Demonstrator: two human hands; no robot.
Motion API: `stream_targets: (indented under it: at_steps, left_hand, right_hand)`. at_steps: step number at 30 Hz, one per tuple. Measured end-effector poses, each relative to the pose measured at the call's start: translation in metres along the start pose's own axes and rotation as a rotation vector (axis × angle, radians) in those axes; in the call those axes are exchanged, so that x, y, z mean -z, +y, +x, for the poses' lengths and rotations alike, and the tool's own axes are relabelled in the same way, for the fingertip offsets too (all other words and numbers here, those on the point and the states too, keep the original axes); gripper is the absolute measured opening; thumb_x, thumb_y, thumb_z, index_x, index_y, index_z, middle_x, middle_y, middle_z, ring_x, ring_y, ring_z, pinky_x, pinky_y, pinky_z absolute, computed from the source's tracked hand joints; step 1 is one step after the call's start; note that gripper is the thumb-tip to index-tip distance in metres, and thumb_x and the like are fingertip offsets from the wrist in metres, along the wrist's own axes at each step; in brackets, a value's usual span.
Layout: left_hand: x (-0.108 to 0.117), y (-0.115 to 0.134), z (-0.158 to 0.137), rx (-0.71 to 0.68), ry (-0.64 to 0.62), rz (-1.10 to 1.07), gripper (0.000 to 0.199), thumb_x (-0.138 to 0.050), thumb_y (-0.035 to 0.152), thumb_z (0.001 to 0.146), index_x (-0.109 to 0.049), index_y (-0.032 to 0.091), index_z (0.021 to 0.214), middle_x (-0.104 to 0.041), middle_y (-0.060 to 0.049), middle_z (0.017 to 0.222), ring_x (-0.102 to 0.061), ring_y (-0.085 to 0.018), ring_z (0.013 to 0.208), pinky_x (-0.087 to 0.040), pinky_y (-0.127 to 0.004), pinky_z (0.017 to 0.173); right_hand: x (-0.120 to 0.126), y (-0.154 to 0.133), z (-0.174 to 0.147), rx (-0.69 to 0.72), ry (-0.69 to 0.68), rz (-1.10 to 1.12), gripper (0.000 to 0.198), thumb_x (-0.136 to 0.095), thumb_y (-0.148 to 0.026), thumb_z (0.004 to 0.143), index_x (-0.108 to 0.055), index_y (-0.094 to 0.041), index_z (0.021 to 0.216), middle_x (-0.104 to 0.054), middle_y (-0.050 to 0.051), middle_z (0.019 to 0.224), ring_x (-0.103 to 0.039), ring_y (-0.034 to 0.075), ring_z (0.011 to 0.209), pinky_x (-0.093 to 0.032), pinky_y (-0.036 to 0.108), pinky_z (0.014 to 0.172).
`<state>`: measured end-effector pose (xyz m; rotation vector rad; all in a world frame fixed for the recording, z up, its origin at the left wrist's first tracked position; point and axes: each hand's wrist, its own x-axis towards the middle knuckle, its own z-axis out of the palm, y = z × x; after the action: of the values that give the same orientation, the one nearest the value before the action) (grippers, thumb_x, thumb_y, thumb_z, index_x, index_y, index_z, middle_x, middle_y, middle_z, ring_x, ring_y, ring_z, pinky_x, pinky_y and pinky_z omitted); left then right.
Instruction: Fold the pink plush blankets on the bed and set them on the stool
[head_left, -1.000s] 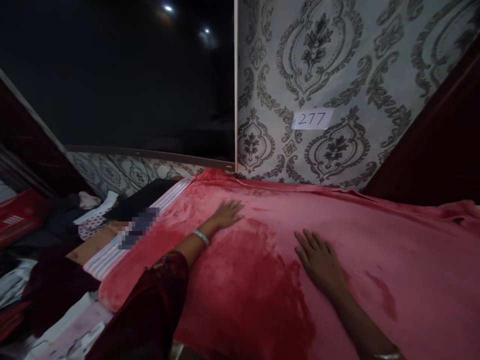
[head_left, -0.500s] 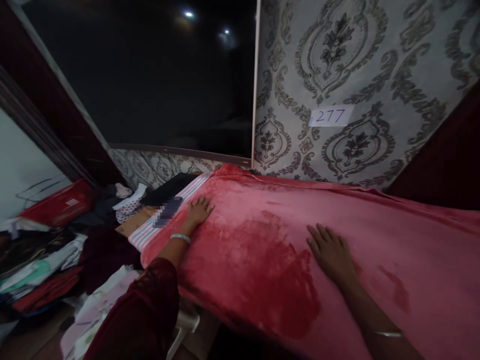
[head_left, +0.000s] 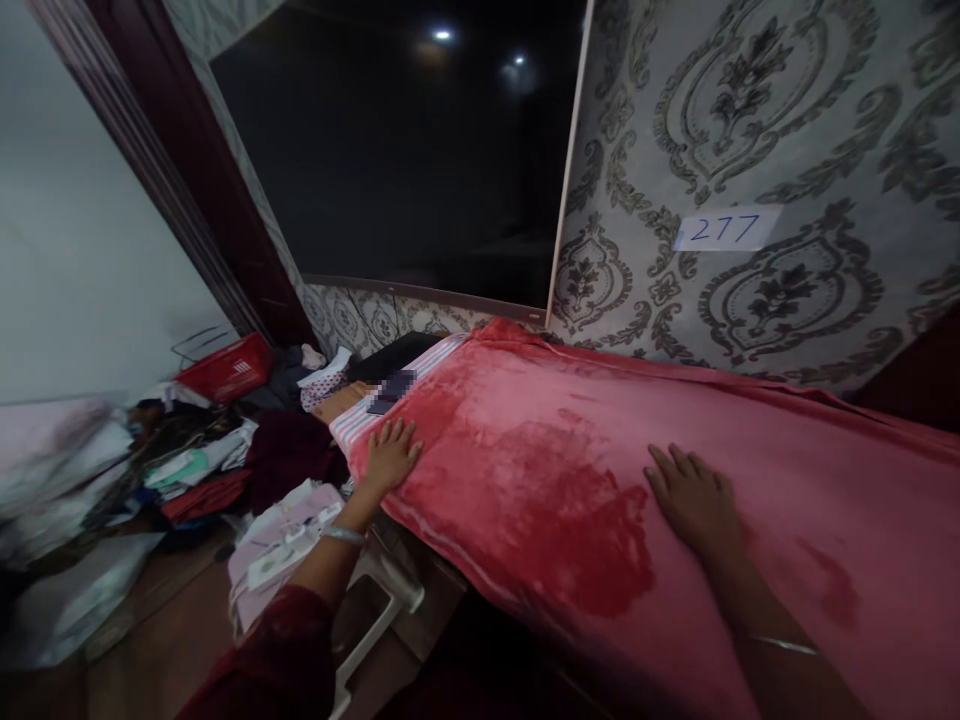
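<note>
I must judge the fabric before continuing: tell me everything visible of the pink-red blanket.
The blanket looks plush, pink with darker red patches, the largest toward its near edge. It lies spread out, mostly smooth, with a fold along its far edge and a bunched far-left corner; its right end runs out of view. The left hand and right hand lie open on it. A striped strip borders its left edge.

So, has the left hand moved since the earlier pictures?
Yes. Judged against the television, the left hand has moved left and toward the camera, and is now close to the striped fabric.
</note>
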<state>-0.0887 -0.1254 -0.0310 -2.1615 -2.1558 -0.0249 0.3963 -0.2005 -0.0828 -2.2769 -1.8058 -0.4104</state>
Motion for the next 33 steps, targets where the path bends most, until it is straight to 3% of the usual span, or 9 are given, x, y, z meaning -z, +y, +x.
stream_targets:
  at_steps: [5,9,12,14,17,20,23,26,33]
  left_hand:
    - [-0.006,-0.036,-0.053,0.163,0.048,-0.062,0.06,-0.032,0.042,0.102,-0.035,0.027,0.16,-0.028,-0.006,0.169,-0.025,-0.035,0.155,-0.036,-0.06,0.117]
    - [0.003,-0.041,-0.061,0.251,0.099,-0.036,0.056,-0.03,0.041,0.103,-0.049,0.023,0.153,-0.035,-0.01,0.166,-0.028,-0.04,0.153,-0.033,-0.066,0.116]
    - [0.018,-0.012,-0.041,0.055,0.152,-0.071,0.055,-0.03,0.039,0.104,-0.052,0.017,0.149,-0.039,-0.015,0.163,-0.027,-0.034,0.154,-0.03,-0.056,0.122]
    - [0.027,0.022,-0.019,-0.14,0.09,-0.146,0.058,-0.033,0.04,0.104,-0.042,0.016,0.156,-0.033,-0.014,0.166,-0.025,-0.029,0.156,-0.026,-0.049,0.125]
    - [0.034,0.08,0.014,-0.361,-0.004,-0.217,0.063,-0.034,0.046,0.104,-0.029,0.019,0.162,-0.021,-0.012,0.171,-0.017,-0.027,0.158,-0.017,-0.053,0.127]
    - [0.03,0.128,0.034,-0.399,-0.062,-0.223,0.066,-0.032,0.049,0.104,-0.025,0.02,0.163,-0.019,-0.013,0.171,-0.016,-0.029,0.158,-0.014,-0.057,0.126]
    - [0.02,0.146,0.035,-0.358,-0.111,-0.201,0.066,-0.033,0.051,0.103,-0.026,0.022,0.162,-0.019,-0.013,0.171,-0.012,-0.032,0.158,-0.014,-0.064,0.124]
    - [0.012,0.127,0.022,-0.26,-0.126,-0.175,0.069,-0.033,0.055,0.102,-0.026,0.025,0.163,-0.016,-0.011,0.171,-0.01,-0.035,0.158,-0.016,-0.068,0.122]
    - [0.013,0.021,-0.027,0.041,-0.047,-0.105,0.067,-0.032,0.052,0.101,-0.038,0.017,0.158,-0.027,-0.021,0.167,-0.021,-0.047,0.154,-0.022,-0.071,0.119]
  right_hand:
    - [0.001,-0.001,0.0,-0.003,-0.008,0.013,0.058,-0.023,-0.04,0.104,-0.055,-0.021,0.149,-0.051,0.012,0.155,-0.046,0.032,0.14,-0.037,0.053,0.11]
    - [0.002,-0.001,0.001,-0.009,-0.036,0.022,0.059,-0.021,-0.041,0.105,-0.054,-0.022,0.149,-0.051,0.012,0.156,-0.045,0.032,0.14,-0.037,0.053,0.11]
    - [0.003,-0.001,0.002,-0.006,-0.041,0.031,0.058,-0.022,-0.041,0.104,-0.054,-0.022,0.149,-0.05,0.013,0.156,-0.045,0.033,0.14,-0.036,0.054,0.11]
    - [0.003,-0.001,0.003,-0.01,-0.038,0.045,0.058,-0.023,-0.04,0.104,-0.054,-0.023,0.15,-0.05,0.013,0.156,-0.044,0.033,0.141,-0.036,0.055,0.11]
    - [0.004,-0.001,0.003,-0.017,-0.039,0.065,0.057,-0.024,-0.04,0.104,-0.054,-0.024,0.15,-0.05,0.013,0.156,-0.043,0.033,0.141,-0.036,0.057,0.11]
    - [0.007,-0.002,0.002,-0.027,-0.04,0.061,0.057,-0.025,-0.04,0.104,-0.054,-0.024,0.15,-0.05,0.012,0.156,-0.042,0.032,0.142,-0.035,0.055,0.111]
    - [0.011,-0.003,0.002,-0.031,-0.054,0.044,0.057,-0.024,-0.041,0.105,-0.053,-0.025,0.15,-0.05,0.01,0.156,-0.043,0.031,0.143,-0.035,0.053,0.112]
    - [0.011,-0.003,0.001,-0.032,-0.058,0.045,0.057,-0.024,-0.041,0.105,-0.052,-0.024,0.151,-0.049,0.011,0.157,-0.042,0.031,0.143,-0.034,0.053,0.112]
    - [0.007,-0.001,0.003,-0.031,-0.054,0.083,0.058,-0.023,-0.043,0.105,-0.053,-0.025,0.15,-0.049,0.012,0.157,-0.042,0.033,0.142,-0.034,0.055,0.111]
